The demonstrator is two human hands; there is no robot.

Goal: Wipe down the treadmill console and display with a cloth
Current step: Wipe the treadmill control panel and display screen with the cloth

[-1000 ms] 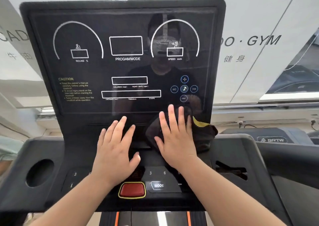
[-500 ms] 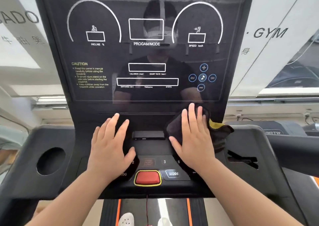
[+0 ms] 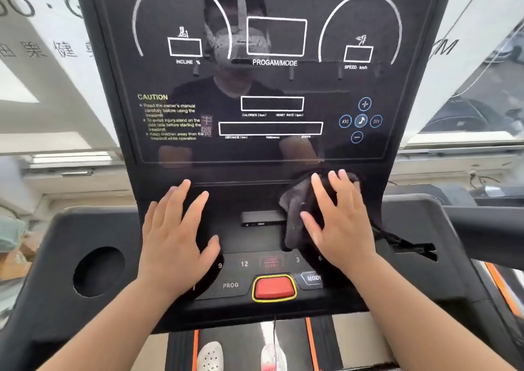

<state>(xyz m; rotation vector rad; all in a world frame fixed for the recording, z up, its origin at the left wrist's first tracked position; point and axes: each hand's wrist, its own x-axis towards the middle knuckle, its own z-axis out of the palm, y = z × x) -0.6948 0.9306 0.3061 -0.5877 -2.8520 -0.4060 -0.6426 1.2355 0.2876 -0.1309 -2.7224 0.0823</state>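
The black treadmill console (image 3: 255, 237) fills the view, with its glossy dark display (image 3: 272, 87) rising behind it. A dark grey cloth (image 3: 295, 211) lies on the console's right part, just below the display's lower edge. My right hand (image 3: 337, 223) presses flat on the cloth with fingers spread and straight. My left hand (image 3: 175, 231) rests flat on the console's left part, fingers straight, holding nothing. A red stop button (image 3: 273, 288) with a yellow rim sits between my wrists, with PROG and MODE keys beside it.
A round cup holder (image 3: 97, 271) is sunk into the console's left wing, and a slot (image 3: 411, 248) into the right wing. A small dark port block (image 3: 261, 218) sits mid-console. Below are the belt and white shoes (image 3: 211, 356). Another treadmill (image 3: 482, 192) stands at right.
The view has come closer to the console and shifted. My right hand and the cloth have slid slightly right along the strip below the display. My left hand stays flat on the console.
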